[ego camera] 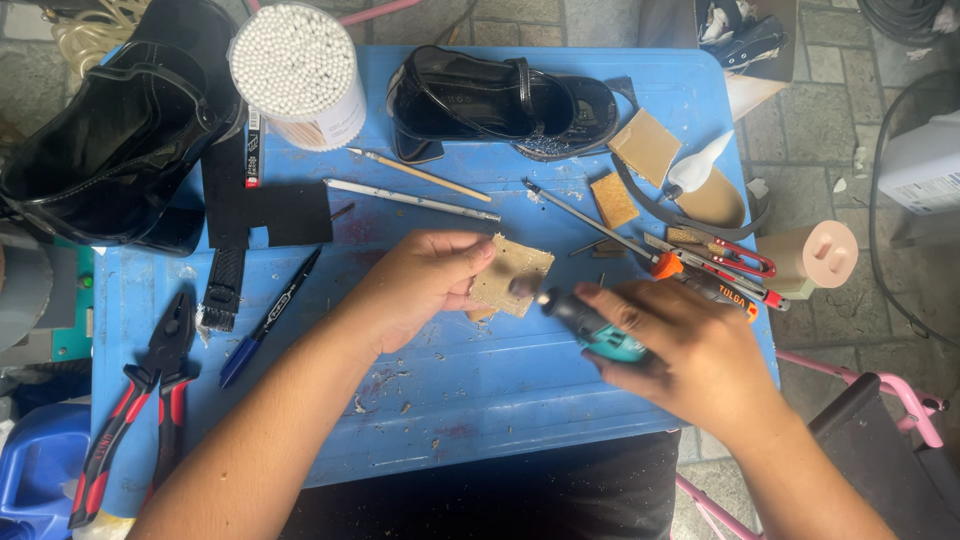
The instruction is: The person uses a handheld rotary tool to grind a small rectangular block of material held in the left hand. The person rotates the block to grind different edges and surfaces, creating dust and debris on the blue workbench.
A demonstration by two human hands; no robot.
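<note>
1. the left hand pinches a small tan square of rough board by its left edge, holding it over the middle of the blue table
2. the right hand is closed around a teal and black rotary tool, whose tip touches the board's lower right edge
3. just right of the board lie a thin metal rod and red-handled scissors
4. a glossy black shoe sits at the table's far edge, a tub of cotton swabs to its left
5. red-handled pliers and a blue pen lie at the left, well apart from the hands
</note>
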